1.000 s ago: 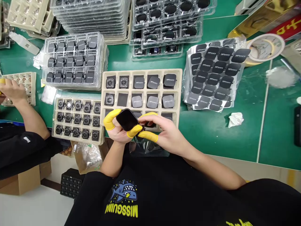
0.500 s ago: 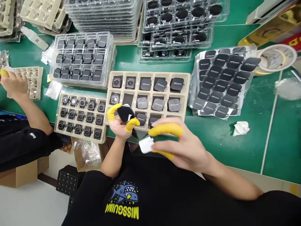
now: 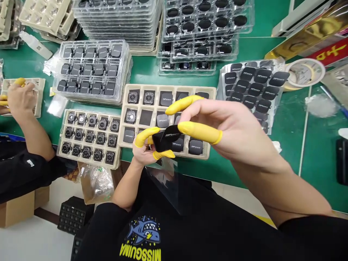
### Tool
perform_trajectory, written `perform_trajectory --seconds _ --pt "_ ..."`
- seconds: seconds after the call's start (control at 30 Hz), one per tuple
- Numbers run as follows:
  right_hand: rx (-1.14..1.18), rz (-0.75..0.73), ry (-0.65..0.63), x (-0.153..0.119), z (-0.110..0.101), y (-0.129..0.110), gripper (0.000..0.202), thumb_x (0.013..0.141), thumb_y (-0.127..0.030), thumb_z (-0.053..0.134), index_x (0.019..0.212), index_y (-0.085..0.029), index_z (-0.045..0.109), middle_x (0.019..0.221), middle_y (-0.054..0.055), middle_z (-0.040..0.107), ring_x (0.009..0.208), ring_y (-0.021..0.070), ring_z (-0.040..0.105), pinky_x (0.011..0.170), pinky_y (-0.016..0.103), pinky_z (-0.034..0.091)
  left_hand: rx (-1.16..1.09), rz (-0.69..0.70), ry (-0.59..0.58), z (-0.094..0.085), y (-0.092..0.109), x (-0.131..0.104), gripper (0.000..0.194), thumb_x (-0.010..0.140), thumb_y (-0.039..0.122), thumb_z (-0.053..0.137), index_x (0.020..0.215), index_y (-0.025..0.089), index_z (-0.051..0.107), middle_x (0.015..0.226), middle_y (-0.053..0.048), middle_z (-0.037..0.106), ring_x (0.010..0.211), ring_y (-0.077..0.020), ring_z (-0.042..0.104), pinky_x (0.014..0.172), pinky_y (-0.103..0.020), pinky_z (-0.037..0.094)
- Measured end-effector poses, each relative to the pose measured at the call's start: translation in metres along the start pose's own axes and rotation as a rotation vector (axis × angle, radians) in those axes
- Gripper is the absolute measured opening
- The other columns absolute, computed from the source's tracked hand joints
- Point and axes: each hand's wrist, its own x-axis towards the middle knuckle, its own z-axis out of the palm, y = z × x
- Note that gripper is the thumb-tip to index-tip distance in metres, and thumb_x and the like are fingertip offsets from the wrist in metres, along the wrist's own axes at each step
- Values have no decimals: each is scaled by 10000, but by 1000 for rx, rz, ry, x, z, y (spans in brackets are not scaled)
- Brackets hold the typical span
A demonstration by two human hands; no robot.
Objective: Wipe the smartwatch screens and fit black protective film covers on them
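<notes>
My left hand (image 3: 141, 154), with yellow finger cots on it, grips a square black smartwatch body (image 3: 157, 143) by its edges above the cream tray. A thin black square HiFuture film (image 3: 172, 135) is pinched between the yellow-cotted fingers of my right hand (image 3: 233, 134). The film tilts over the watch face, and its left edge overlaps the watch; I cannot tell whether it touches. Under my hands, the cream tray (image 3: 171, 88) has watches showing their backs at left and HiFuture-covered squares in other pockets. My right hand hides part of it.
Left of it stands another tray of watches (image 3: 89, 136). Behind are clear trays of black squares (image 3: 87, 69) and stacked trays of dark lenses (image 3: 203, 25). At right lie film sheets (image 3: 244, 85) and a tape roll (image 3: 307, 74). A co-worker's hand (image 3: 23, 98) is far left.
My right hand has moved up and brought the film to the watch; its white side showed before, now its black printed side does. The watch has tilted in my left hand.
</notes>
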Motion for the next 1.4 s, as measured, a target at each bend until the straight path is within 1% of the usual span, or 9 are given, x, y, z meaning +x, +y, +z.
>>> perform_trajectory --seconds 0.2,0.37,0.53,0.73,0.9,1.0,1.13,1.3,1.4 --pt "58 72 -96 -3 6 9 312 921 -521 943 866 -245 809 1130 74 809 1016 246 764 895 379 649 14 -96 -27 -3 1 -2 907 704 595 1057 1489 335 685 758 103 730 511 -74 638 567 -210 599" --pt "43 84 -131 -2 8 12 317 920 -528 939 856 -248 805 1102 67 819 984 243 760 880 379 636 19 -34 -4 0 3 3 866 750 648 1003 1499 340 699 711 103 703 480 -67 586 528 -205 553" --pt "12 79 -132 -3 8 12 286 943 -484 918 850 -246 789 1080 63 819 977 240 755 886 379 619 22 -12 -14 3 4 6 803 830 630 957 1519 320 685 660 120 660 412 -34 429 447 -175 458" --pt "-47 50 -136 -4 6 13 196 950 -362 890 846 -245 771 1058 52 820 971 235 745 857 367 593 25 -10 -12 3 5 7 796 832 629 951 1515 311 693 667 110 676 428 -41 482 431 -159 445" --pt "-74 16 -130 -3 8 12 133 963 -264 831 850 -244 764 1043 40 818 956 213 735 859 348 582 73 -32 -2 2 7 6 773 828 634 953 1487 313 708 646 108 646 402 -42 445 389 -157 404" --pt "-85 12 -130 -4 9 12 138 964 -274 835 849 -244 765 1053 44 818 950 213 730 853 349 587 102 -36 2 -1 6 3 819 786 654 977 1480 313 709 628 117 620 393 -45 432 418 -176 458" --pt "-103 19 -129 -4 9 11 162 968 -309 841 840 -246 765 1059 52 819 948 224 730 852 366 595 125 -44 7 -4 4 0 831 737 665 1004 1442 313 737 635 112 612 432 -68 492 490 -210 537" --pt "-114 19 -126 -3 8 10 156 967 -302 837 839 -248 769 1047 49 817 945 223 728 858 369 595 180 -21 11 -6 3 1 831 729 689 1000 1421 300 755 652 100 633 480 -87 549 539 -226 571" --pt "-117 17 -127 -3 8 12 157 962 -306 839 837 -246 767 1032 46 814 933 215 720 849 361 591 187 8 14 -4 4 5 816 750 694 985 1420 287 757 670 97 658 472 -70 532 530 -209 553"
